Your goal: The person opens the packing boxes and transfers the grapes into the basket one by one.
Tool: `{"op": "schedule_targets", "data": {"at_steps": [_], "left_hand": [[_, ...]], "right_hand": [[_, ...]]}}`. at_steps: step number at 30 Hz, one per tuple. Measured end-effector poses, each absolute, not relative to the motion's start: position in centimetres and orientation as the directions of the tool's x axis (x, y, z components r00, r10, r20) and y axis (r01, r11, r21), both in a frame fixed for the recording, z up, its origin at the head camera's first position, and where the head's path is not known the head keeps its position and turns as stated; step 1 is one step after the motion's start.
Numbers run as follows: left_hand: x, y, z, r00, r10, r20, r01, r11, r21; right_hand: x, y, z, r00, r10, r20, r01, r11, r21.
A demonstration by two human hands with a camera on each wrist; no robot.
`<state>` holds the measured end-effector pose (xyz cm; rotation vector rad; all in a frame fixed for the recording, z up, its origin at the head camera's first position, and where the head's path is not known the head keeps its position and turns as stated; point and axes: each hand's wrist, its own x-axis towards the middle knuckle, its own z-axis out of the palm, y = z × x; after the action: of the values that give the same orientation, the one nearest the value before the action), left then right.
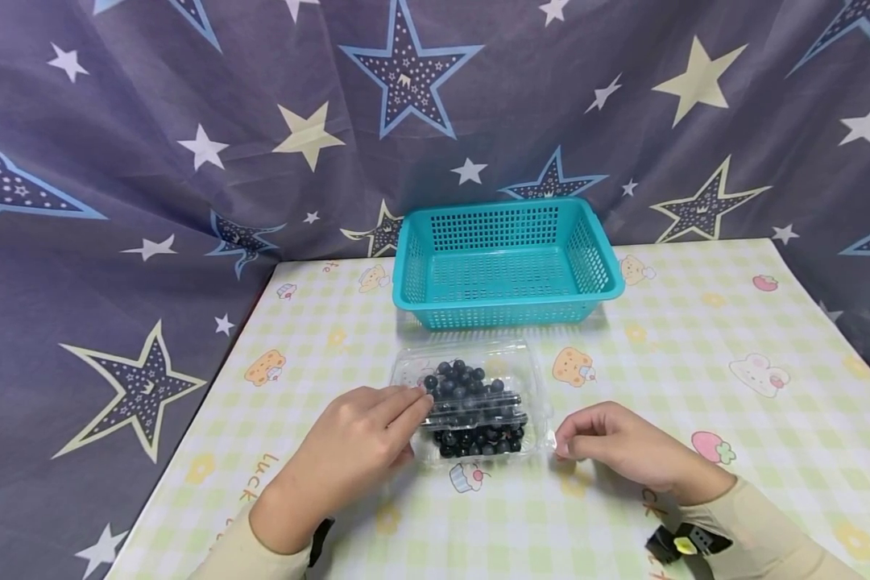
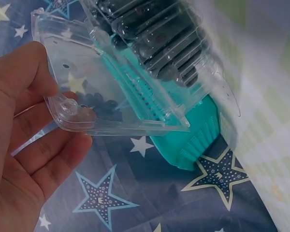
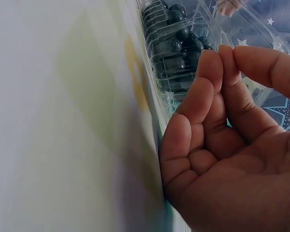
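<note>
A clear plastic clamshell box [image 1: 540, 387] filled with blueberries [image 1: 460, 387] lies on the table, its lid [image 2: 72, 53] tilted partway up from the base. My left hand [image 1: 366, 431] grips the lid at a front corner between thumb and fingers; the left wrist view shows that corner between them. On the box's other side, my right hand [image 1: 623, 447] has its thumb and forefinger tips together at the box's right front edge, pinching it. The right wrist view shows the berries behind those fingertips [image 3: 210, 63], which hide the pinched edge.
Behind the box stands a teal perforated plastic basket [image 1: 507, 302] with nothing in it. A checked, printed cloth [image 1: 696, 322] covers the table. Its back edge meets a dark curtain with stars [image 1: 246, 97].
</note>
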<state>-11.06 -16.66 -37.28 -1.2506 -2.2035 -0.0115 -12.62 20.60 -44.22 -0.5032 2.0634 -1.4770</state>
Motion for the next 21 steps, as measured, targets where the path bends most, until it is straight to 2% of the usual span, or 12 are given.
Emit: {"op": "schedule_targets", "data": {"at_steps": [21], "left_hand": [[-11.7, -16.7, -35.9, -0.443, 0.751, 0.49, 0.775, 0.595, -0.211]], "right_hand": [[-12.6, 20.6, -44.2, -0.779, -0.591, -0.208, 0.004, 0.328, -0.945]]}}
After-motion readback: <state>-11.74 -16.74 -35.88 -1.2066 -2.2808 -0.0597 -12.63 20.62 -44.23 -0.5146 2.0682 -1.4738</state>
